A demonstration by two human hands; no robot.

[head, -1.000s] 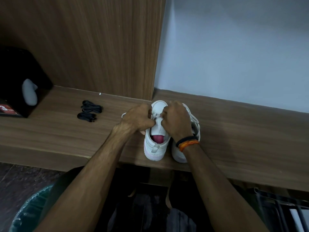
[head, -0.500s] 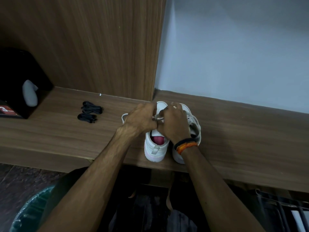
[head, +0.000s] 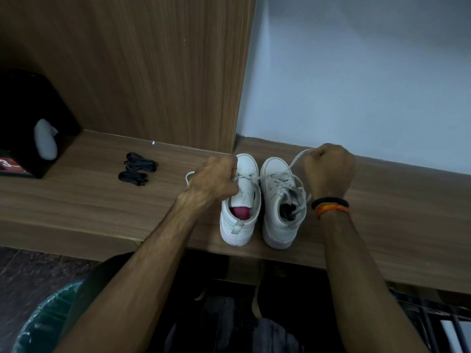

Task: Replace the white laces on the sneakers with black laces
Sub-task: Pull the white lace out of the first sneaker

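1. Two black lace bundles lie on the wooden shelf, well left of the left hand.
2. The left hand grips the left sneaker at its laces.
3. The right hand, clenched, pinches the white lace stretched from the left sneaker across the right sneaker.

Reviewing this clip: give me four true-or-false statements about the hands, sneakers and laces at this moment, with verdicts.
1. The right hand pinches a white lace pulled out to the side. True.
2. The black laces are threaded into the left sneaker. False: they lie bundled on the wooden shelf, apart from both sneakers.
3. The left hand holds the left sneaker near its lacing. True.
4. The right sneaker has no laces. False: white laces remain in it.
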